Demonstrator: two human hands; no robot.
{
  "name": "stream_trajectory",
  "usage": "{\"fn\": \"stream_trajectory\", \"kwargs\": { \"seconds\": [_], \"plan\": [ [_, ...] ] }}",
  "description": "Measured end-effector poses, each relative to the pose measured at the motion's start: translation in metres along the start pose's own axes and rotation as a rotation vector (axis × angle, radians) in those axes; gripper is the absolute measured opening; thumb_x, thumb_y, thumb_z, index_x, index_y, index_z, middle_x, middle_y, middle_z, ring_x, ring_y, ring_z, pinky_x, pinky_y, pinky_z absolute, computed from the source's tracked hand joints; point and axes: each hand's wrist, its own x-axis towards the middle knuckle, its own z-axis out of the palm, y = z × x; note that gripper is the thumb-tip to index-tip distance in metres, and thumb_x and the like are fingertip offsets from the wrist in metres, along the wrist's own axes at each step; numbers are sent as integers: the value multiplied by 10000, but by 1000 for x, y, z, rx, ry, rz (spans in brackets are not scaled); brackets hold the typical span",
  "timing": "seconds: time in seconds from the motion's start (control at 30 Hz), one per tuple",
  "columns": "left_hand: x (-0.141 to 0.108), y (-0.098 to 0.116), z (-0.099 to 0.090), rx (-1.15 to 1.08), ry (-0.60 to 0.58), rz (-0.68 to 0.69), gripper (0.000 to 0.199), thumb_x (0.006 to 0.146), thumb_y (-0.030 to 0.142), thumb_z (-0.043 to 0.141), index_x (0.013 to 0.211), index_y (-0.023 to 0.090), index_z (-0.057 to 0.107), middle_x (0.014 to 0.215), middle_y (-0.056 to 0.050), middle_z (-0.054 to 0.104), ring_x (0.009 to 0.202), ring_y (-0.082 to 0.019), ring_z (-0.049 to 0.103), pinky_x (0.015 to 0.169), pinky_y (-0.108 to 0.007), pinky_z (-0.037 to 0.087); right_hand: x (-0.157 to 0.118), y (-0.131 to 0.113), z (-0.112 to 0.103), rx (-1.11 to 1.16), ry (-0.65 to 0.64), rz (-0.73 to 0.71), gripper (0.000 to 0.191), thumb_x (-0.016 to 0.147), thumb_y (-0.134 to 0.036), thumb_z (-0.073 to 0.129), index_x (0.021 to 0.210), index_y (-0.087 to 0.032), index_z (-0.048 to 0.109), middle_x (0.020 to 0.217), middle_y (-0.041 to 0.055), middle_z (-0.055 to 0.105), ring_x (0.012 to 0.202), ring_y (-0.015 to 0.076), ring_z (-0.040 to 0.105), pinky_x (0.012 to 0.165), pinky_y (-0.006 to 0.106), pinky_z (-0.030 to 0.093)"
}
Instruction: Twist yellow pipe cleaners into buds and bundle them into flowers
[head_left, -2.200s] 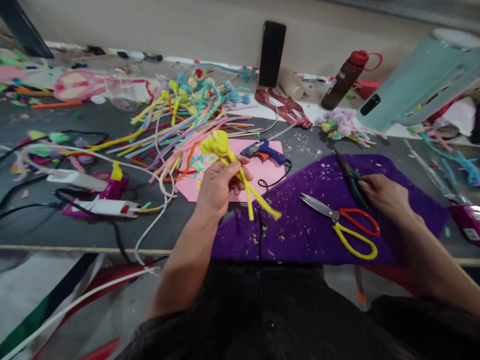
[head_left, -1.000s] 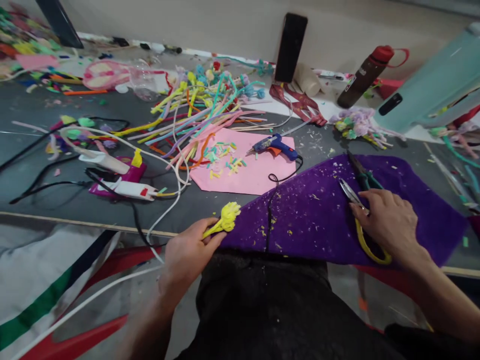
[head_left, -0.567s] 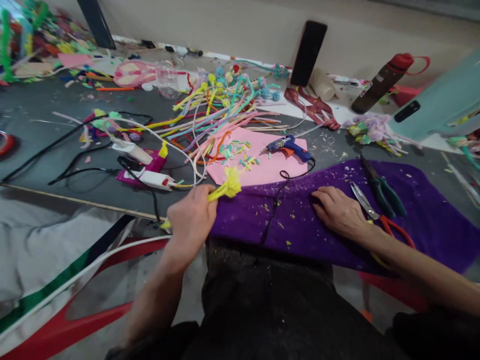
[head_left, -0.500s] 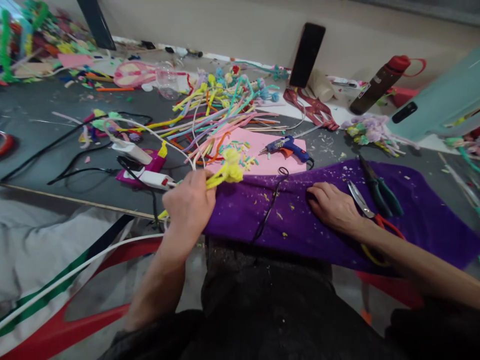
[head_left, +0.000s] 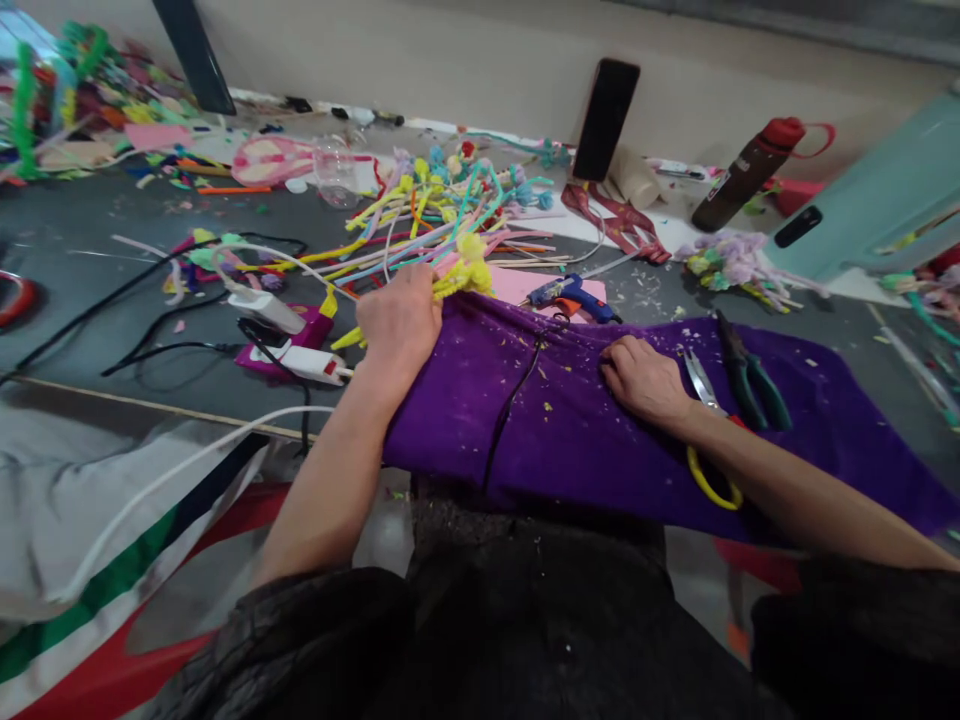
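My left hand point(head_left: 401, 318) is closed around the stems of a yellow pipe-cleaner flower point(head_left: 469, 268). The flower's fuzzy head sticks out to the right of the fist, and a yellow stem end shows on the left. Against this fist lies the raised far edge of a purple cloth point(head_left: 442, 420); whether the fingers also grip it I cannot tell. On the cloth rests my right hand point(head_left: 646, 380), palm down with fingers loosely bent and nothing visible in them. Beside it are scissors point(head_left: 703, 380) with a yellow and red handle, partly under the forearm, and green-handled pliers point(head_left: 754, 385).
A blue glue gun point(head_left: 574, 295) lies on a pink sheet point(head_left: 517, 285) beyond the cloth. Pipe cleaners point(head_left: 442, 215) are heaped behind. Plugs sit in a magenta power strip point(head_left: 319, 330) at left, with trailing cords. A phone point(head_left: 606, 120) and a bottle point(head_left: 742, 175) stand at the back.
My left hand has moved forward and slightly right with the yellow flower. The cloth's far edge has shifted forward over part of the pink sheet. My right hand has slid slightly left and forward.
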Motion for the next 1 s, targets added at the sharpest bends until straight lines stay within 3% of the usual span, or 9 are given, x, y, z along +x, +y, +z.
{"fn": "stream_trajectory", "kwargs": {
  "seconds": [0.1, 0.27, 0.37, 0.47, 0.57, 0.83, 0.93, 1.0],
  "plan": [
    [6, 3, -5, 41, -10, 33, 347, 864, 295, 365, 1148, 171, 522, 1065, -132, 634, 927, -289, 592, 743, -389, 430, 9, 7, 3, -14, 1, 52, 251, 908, -280, 367, 1007, -149, 557, 972, 96, 585, 864, 206, 522, 664, 288, 353],
    [-5, 4, 10, 63, -61, 49, 316, 816, 228, 414, 1083, 166, 572, 1127, -125, 625, 935, -288, 608, 731, -374, 454, 15, 13, 4, -15, 43, 107, 241, 911, -294, 371, 991, -167, 559, 937, 74, 587, 842, 196, 528, 655, 278, 350],
    [-13, 3, 13, 55, -115, 75, 306, 797, 245, 449, 1049, 171, 606, 1088, -133, 648, 957, -280, 609, 764, -363, 449, 12, 12, 3, 1, 50, 50, 241, 913, -272, 363, 975, -162, 568, 927, 77, 588, 846, 196, 532, 677, 279, 366],
    [-21, 1, 9, 53, -182, 123, 319, 802, 297, 454, 1059, 208, 619, 940, -113, 698, 870, -284, 638, 709, -361, 451, 6, 12, 2, 41, 54, -22, 238, 913, -248, 360, 953, -158, 577, 917, 88, 591, 850, 195, 537, 698, 281, 385],
    [-32, 0, 3, 50, -206, 152, 316, 801, 319, 463, 1062, 229, 616, 937, -97, 700, 858, -271, 638, 660, -330, 443, 1, 14, 1, 103, 70, -52, 227, 906, -246, 377, 947, -154, 580, 912, 91, 596, 857, 192, 547, 705, 279, 403],
    [-55, -3, -3, 50, -148, 175, 283, 814, 274, 448, 1041, 243, 614, 1038, -46, 613, 775, -195, 616, 525, -266, 379, 3, 22, -16, 238, 102, -181, 234, 892, -313, 432, 864, -172, 616, 890, 70, 617, 827, 169, 571, 713, 264, 431],
    [-58, -4, -2, 14, -156, 180, 313, 799, 240, 469, 1081, 247, 606, 1036, -39, 609, 776, -186, 613, 530, -265, 387, 17, 22, -15, 229, 126, -127, 253, 917, -260, 383, 1003, -166, 602, 1047, 85, 608, 923, 172, 567, 778, 273, 440],
    [-61, 0, -5, -70, -111, 187, 344, 799, 228, 476, 1122, 250, 592, 1055, -37, 618, 816, -190, 617, 566, -270, 416, 27, 19, -11, 185, 83, -108, 288, 917, -218, 370, 1140, -173, 545, 1139, 90, 582, 933, 170, 568, 737, 263, 448]
  ]
}}
